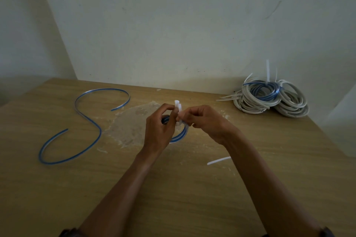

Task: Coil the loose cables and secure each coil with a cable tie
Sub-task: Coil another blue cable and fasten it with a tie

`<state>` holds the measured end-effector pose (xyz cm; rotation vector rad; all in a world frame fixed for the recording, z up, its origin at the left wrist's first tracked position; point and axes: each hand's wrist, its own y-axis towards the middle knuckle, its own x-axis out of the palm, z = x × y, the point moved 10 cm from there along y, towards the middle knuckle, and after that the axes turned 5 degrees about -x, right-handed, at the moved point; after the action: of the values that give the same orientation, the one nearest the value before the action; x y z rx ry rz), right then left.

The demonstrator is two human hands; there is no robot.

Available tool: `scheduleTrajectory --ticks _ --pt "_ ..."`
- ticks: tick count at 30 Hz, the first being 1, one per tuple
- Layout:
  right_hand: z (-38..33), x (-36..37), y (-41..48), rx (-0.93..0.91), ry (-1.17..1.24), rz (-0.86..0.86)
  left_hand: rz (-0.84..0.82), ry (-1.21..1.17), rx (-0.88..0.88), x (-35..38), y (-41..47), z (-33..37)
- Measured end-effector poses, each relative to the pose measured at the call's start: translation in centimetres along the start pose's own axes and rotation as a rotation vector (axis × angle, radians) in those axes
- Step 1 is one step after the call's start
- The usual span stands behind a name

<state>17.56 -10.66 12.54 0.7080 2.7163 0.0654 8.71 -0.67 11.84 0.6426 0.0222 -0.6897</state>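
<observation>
The table (57, 188) has a pale, scuffed patch (131, 125) near its middle, and everything else is placed from that. Beyond the patch the table's far edge meets a plain wall (173, 25). Left of the patch the table's left edge runs off diagonally, and far to the right its right edge falls away. The widest bare stretch of tabletop lies on the near side of the patch, crossed only by the two forearms.

Just over the patch's right side, the left hand (159, 131) curls its fingers round a small blue coil (180, 134). The right hand (204, 121) pinches a white cable tie (178, 105), whose ends stick up between the two hands. Left of the patch a loose blue cable (99, 128) lies in an open S, flat on the wood. Far to the right of the patch, against the wall, sits a pile of coiled cables (269, 98), white and blue, with white tie tails (267, 69) standing up from it. On the near right of the patch a spare tie (218, 160) lies flat, its far end hidden behind the right forearm.

The light is dim. The hands cover most of the small coil, so its number of turns, and whether the tie is already closed round it, cannot be made out. How many coils are in the pile is also unclear.
</observation>
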Motion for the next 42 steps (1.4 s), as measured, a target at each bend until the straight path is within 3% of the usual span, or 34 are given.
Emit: scheduleTrajectory --ticks 4,7,11,16,18,22,27,30,32,36,42 --pt "-0.8 -0.4 0.1 -0.073 -0.012 0.053 0.0 -0.079 -0.074 -0.4 0.2 -0.4" --pt "-1.1 -1.7 0.2 -0.129 0.041 0.161 -0.012 -0.293 -0.36 -0.1 0.0 -3.0" --pt "-2.1 -2.2 -0.1 -0.192 -0.046 0.145 0.024 -0.74 -0.696 0.7 -0.6 -5.7" --pt "-2.5 -1.5 -0.2 -0.203 -0.111 0.137 0.059 -0.972 -0.808 1.3 -1.1 -6.3" --pt "-2.0 -2.2 -0.3 -0.164 -0.137 0.214 0.046 -1.003 -0.837 1.6 -1.3 -6.6" --pt "-1.5 -2.8 -0.9 -0.116 -0.443 0.415 0.093 -1.002 -0.847 1.4 -1.2 -7.3" --pt "-2.1 -1.3 -1.0 -0.133 -0.596 0.406 0.224 -0.844 -0.774 -0.7 -0.8 -7.6" --pt "-3.9 -0.2 -1.3 -0.273 -0.696 0.436 0.265 -0.407 -0.492 -3.3 0.2 -5.8" --pt "-4.7 0.1 -1.6 -0.338 -0.595 0.445 0.229 -0.166 -0.264 -3.5 0.6 -3.3" --pt "-4.1 0.1 -1.0 -0.274 -0.134 0.253 0.132 -0.076 -0.113 -2.2 0.6 -1.3" --pt "-1.4 0.3 -0.4 -0.095 -0.074 0.149 0.073 -0.059 -0.024 -1.4 0.4 -0.4"
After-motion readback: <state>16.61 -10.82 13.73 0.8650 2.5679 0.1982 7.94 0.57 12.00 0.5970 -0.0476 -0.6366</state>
